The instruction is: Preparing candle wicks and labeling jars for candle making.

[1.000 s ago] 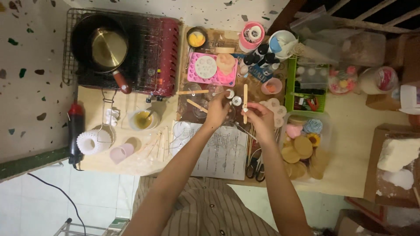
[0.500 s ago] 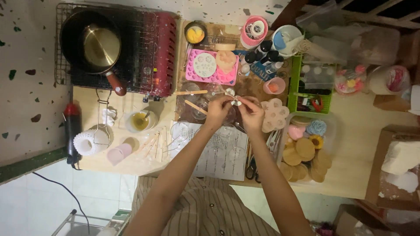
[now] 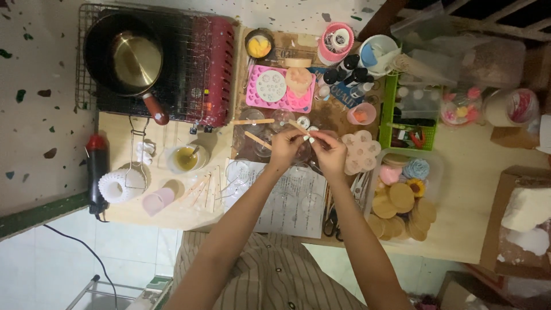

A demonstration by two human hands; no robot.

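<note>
Between the hands: a small white disc [image 3: 310,139], pinched by fingertips of both; a wooden stick [image 3: 298,126] lies against the fingers, just beyond.
Left hand [image 3: 285,149]: clenched lightly on the disc.
Right hand [image 3: 330,152]: fingertips closed on the same disc.
Under the grip: clear glass cups [image 3: 264,143], paper sheet [image 3: 293,201].
Beyond the grip: pink mould [image 3: 278,87].
Risk: the disc is tiny and could slip into the clutter; a nudged elbow could tip the glass cups.

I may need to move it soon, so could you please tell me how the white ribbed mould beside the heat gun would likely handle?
The white ribbed mould looks hollow and thin-walled, so probably light. Standing on its round end, it should slide rather than roll. Its soft-looking ribs may flex if squeezed.
</note>
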